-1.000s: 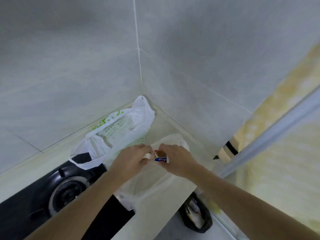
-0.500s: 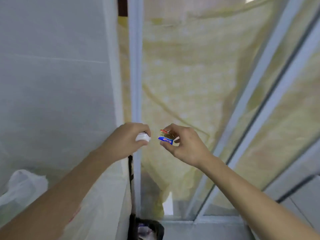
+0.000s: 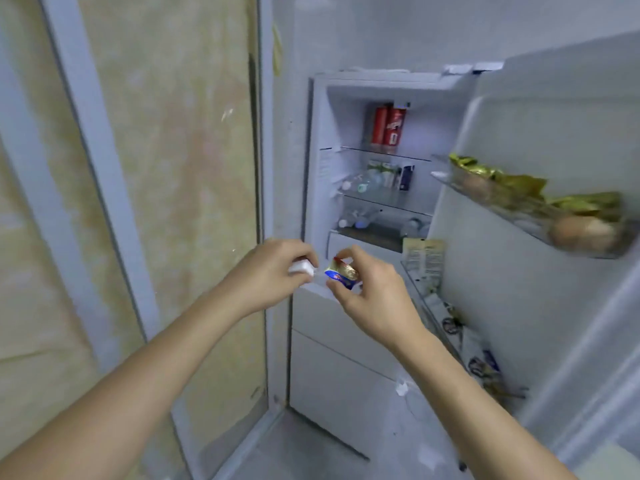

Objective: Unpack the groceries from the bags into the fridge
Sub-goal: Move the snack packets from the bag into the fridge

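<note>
The right hand (image 3: 372,292) pinches a small blue, red and gold packet (image 3: 341,273) whose print is too blurred to read, tilted with its gold face up and to the right. The left hand (image 3: 273,271) curls around a small white item (image 3: 302,267). Both are held close together before the open fridge (image 3: 381,188), its red cans (image 3: 388,125) upright on the top shelf, beside a yellow curtained wall (image 3: 180,168).

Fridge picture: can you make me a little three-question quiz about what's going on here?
1. True or false: the fridge door is open.
2. What does the right hand pinch? A) a small blue-and-gold foil packet B) an egg C) a red can
3. What stands on the fridge's top shelf?

Key
1. True.
2. A: the small blue-and-gold foil packet. The left hand holds a small white item.
3. Red cans.
</note>
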Demonstrator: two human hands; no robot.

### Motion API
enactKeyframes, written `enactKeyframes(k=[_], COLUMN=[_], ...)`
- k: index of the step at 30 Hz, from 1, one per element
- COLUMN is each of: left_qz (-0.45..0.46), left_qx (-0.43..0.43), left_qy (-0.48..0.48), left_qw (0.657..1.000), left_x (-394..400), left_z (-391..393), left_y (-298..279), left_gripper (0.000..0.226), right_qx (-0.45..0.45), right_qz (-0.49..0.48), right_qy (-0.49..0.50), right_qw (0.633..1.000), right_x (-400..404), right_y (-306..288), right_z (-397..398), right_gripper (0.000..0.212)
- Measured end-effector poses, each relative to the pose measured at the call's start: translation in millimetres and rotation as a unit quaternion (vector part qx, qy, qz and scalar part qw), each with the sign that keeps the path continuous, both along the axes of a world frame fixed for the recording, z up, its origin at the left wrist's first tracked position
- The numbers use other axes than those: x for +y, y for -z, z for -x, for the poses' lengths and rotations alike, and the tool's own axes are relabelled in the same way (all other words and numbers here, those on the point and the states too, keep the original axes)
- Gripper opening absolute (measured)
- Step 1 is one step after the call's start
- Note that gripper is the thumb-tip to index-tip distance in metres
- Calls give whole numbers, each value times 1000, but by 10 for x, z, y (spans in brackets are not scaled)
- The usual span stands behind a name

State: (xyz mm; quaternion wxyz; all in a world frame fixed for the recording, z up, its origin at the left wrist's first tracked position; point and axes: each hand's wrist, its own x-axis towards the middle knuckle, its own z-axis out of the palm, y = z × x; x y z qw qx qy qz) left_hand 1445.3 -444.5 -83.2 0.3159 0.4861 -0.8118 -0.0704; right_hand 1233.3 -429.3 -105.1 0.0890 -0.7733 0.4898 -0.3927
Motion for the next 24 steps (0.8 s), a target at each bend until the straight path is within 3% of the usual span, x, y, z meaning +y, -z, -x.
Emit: enactKeyframes(k=[7, 12, 15, 19, 24], left_qz=[-41, -105, -130, -128, -20], left_qx=[26, -5, -44, -112, -90], left_qy=[156, 216, 217, 216, 252], left_qw=[987, 971, 966, 961, 963], left_x=[-834, -1290, -1426, -1533, -1475], left_z=[1724, 2485, 2677, 2715, 2496], left_y=[128, 455, 701, 837, 818], left_gripper=[12, 18, 20, 52, 37], right_qx=[4, 76, 90, 124, 83], right_qz=[-18, -127, -182, -203, -158], right_qy=[200, 296, 332, 368, 419], right_qw=[980, 944, 921, 899, 891], right_x=[-194, -281, -339, -369, -182], right_y=[227, 443, 581, 694, 673], right_z=[1307, 1679, 1768, 1753, 1538], right_gripper=[24, 27, 26, 29, 34])
